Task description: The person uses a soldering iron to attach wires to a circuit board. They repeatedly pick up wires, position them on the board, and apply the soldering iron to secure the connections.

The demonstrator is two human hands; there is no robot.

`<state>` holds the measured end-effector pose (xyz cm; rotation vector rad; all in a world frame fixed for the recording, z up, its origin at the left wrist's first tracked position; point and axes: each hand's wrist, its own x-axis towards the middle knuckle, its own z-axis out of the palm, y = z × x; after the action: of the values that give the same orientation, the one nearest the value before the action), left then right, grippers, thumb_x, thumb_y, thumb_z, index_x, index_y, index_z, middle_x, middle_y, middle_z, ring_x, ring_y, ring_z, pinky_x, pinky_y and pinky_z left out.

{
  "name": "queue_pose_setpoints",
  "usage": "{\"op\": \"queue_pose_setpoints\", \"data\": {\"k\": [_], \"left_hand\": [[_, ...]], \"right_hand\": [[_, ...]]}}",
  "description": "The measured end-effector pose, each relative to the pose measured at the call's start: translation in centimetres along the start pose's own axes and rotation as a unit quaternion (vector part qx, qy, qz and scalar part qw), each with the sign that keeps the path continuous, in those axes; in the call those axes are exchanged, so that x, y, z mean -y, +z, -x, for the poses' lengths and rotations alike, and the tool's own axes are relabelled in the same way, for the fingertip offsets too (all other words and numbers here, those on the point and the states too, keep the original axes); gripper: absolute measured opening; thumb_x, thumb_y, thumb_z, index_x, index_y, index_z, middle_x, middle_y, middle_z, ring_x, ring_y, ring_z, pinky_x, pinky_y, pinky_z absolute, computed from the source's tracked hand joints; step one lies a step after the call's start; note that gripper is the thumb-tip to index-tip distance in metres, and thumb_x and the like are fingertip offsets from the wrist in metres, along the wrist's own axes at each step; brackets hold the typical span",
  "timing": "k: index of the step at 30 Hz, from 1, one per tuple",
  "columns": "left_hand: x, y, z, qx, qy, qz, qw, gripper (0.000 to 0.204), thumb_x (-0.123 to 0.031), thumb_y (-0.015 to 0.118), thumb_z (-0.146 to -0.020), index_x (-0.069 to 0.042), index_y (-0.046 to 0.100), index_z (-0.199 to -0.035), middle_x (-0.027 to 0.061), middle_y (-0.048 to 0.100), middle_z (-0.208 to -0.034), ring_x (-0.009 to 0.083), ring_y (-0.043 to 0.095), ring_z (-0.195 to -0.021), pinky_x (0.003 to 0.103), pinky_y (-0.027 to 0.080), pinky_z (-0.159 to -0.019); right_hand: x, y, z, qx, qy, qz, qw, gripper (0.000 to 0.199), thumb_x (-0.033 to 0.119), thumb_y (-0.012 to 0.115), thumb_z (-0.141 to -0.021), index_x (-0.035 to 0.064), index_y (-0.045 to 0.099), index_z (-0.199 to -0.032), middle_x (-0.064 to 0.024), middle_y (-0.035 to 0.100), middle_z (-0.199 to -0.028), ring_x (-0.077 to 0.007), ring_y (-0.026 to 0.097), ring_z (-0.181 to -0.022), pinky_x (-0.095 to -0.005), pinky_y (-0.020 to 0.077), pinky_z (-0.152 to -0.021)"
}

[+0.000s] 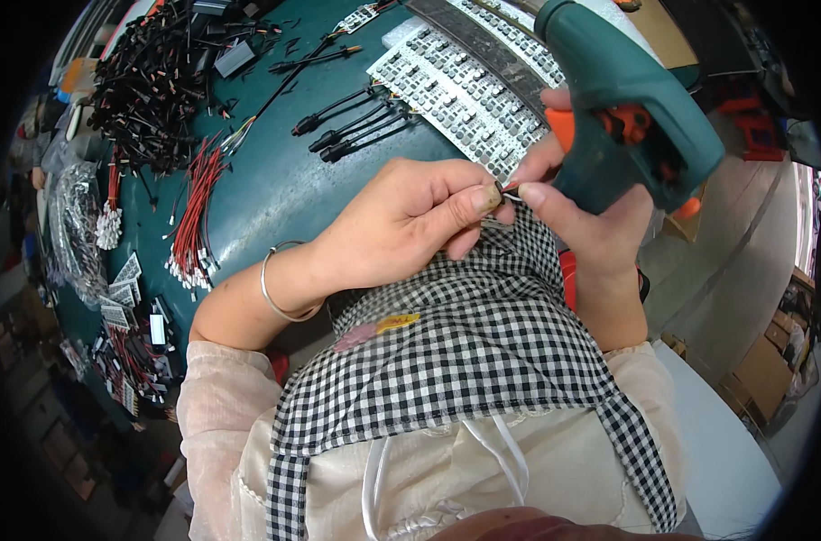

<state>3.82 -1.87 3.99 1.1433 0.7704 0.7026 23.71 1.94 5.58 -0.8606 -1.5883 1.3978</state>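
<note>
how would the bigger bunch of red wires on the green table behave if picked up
The red wires would probably flop, since they look thin and curve loosely. The bunch is likely light, with only small white connectors showing at one end. That end fans out, so strands may spread or trail.

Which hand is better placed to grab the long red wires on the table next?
Probably the left hand: it's nearer the red wires, while the right hand is farther, by the green tool.

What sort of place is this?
Likely an electronics assembly workshop: a white circuit-board panel with rows of small parts, a tangled heap of black cables and a bundle of thin red wires with white connectors on a green tabletop.
</note>
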Motion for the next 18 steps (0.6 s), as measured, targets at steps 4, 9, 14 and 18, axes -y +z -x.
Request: {"op": "queue_pose_setpoints", "data": {"k": [4,9,14,18], "left_hand": [[0.5,0.0,-0.1,-0.034,-0.003,-0.04,0.999,0.025,-0.021,0.05,-0.099,0.003,0.057,-0.1,-0.0009,0.055,-0.074,0.0039,0.047,-0.059,0.017,0.039,-0.055],[1.7,0.4,-0.8,-0.119,0.067,-0.077,0.988,0.02,-0.018,0.052,-0.097,0.001,0.057,-0.102,-0.001,0.055,-0.065,0.0024,0.046,-0.058,0.017,0.038,-0.054],[0.9,0.5,-0.4,-0.112,0.029,-0.088,0.989,0.02,-0.018,0.051,-0.098,0.0,0.059,-0.102,-0.0013,0.059,-0.069,0.0019,0.045,-0.056,0.017,0.035,-0.05],[0.8,0.2,-0.5,-0.099,0.049,-0.116,0.987,0.02,-0.018,0.05,-0.098,0.0,0.06,-0.102,-0.0014,0.059,-0.068,0.0017,0.045,-0.055,0.017,0.034,-0.049]], "right_hand": [[-0.7,-0.7,0.1,0.024,-0.032,0.065,0.997,0.059,-0.011,0.067,-0.071,-0.0115,0.042,-0.125,-0.0199,0.054,-0.119,-0.0159,0.063,-0.078,-0.0243,0.0519,-0.065],[-1.5,-0.4,0.0,-0.02,0.02,0.012,1.0,0.058,-0.011,0.067,-0.071,-0.0114,0.044,-0.124,-0.0155,0.062,-0.092,-0.0099,0.058,-0.066,-0.02,0.0458,-0.057],[-1.6,-0.1,-0.2,-0.031,0.024,-0.005,0.999,0.057,-0.009,0.066,-0.071,-0.0119,0.045,-0.124,-0.0115,0.063,-0.075,-0.0088,0.055,-0.059,-0.0188,0.0422,-0.053],[-1.7,-0.5,-0.3,-0.013,0.051,-0.006,0.999,0.056,-0.007,0.062,-0.071,-0.0121,0.045,-0.123,-0.0116,0.061,-0.073,-0.0099,0.054,-0.057,-0.0194,0.0414,-0.053]]}}
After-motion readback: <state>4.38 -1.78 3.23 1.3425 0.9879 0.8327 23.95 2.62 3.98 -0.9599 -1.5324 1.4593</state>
